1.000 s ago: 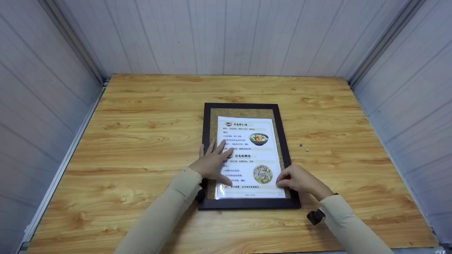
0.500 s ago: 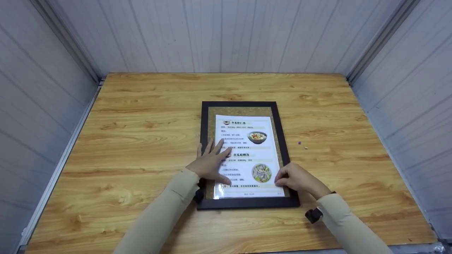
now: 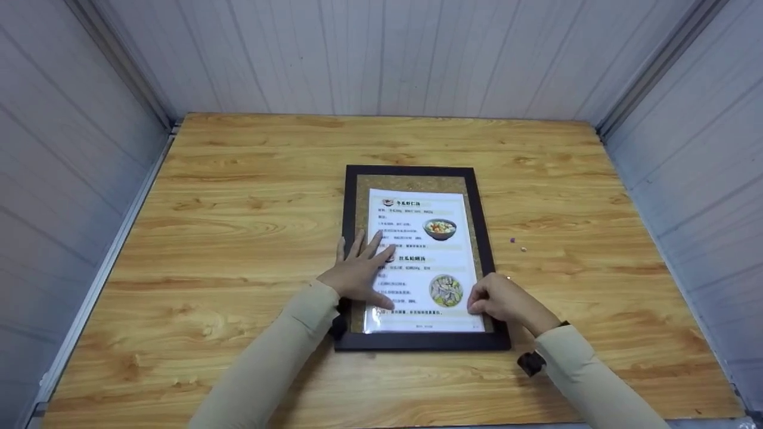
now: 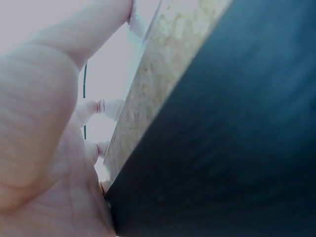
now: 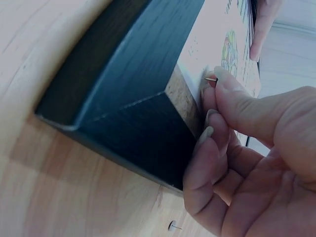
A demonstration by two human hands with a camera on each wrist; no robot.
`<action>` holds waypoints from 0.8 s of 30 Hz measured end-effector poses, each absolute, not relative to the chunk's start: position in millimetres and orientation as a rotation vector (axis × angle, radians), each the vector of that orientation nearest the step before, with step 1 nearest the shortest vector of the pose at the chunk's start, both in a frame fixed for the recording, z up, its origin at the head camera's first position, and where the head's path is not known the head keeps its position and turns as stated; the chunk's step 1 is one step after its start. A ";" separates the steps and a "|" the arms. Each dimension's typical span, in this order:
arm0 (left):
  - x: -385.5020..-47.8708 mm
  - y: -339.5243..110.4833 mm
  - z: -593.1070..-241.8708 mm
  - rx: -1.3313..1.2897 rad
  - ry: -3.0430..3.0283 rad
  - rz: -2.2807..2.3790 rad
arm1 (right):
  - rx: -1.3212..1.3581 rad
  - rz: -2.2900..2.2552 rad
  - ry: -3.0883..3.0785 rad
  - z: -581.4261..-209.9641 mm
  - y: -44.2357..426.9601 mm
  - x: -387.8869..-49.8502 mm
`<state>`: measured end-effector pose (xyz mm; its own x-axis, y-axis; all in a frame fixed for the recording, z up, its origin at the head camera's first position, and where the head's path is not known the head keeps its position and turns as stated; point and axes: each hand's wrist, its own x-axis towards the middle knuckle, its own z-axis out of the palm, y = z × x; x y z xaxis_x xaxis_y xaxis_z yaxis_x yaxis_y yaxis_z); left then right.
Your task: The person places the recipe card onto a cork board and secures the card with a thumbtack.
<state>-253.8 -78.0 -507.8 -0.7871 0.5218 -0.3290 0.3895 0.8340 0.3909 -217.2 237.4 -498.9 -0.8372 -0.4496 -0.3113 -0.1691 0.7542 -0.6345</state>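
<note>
A glossy printed sheet (image 3: 417,283) with two food pictures lies on a cork board (image 3: 411,183) in a dark frame (image 3: 417,341). My left hand (image 3: 360,274) rests with spread fingers on the sheet's left side, across the frame's left edge. At the sheet's lower right, my right hand (image 3: 506,301) has its fingers curled. The right wrist view shows the right hand (image 5: 247,133) pinching a small pin (image 5: 211,79) between thumb and finger, its metal point over the sheet (image 5: 202,44) near the frame's corner. The left wrist view shows the left palm (image 4: 39,113) beside the frame (image 4: 222,128).
A purple pin (image 3: 512,240) and a pale pin (image 3: 523,249) lie on the wooden table (image 3: 238,208) right of the frame. In the right wrist view, a loose pin (image 5: 172,226) lies near the frame. Pale panelled walls (image 3: 357,59) stand at the back and both sides.
The head view has shifted slightly. Both hands keep about the same places on the sheet and frame, and no object has visibly moved.
</note>
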 end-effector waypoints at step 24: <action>-254.3 -78.6 -507.4 0.659 2.555 0.470 | -0.444 -0.803 2.510 -496.0 232.7 -217.4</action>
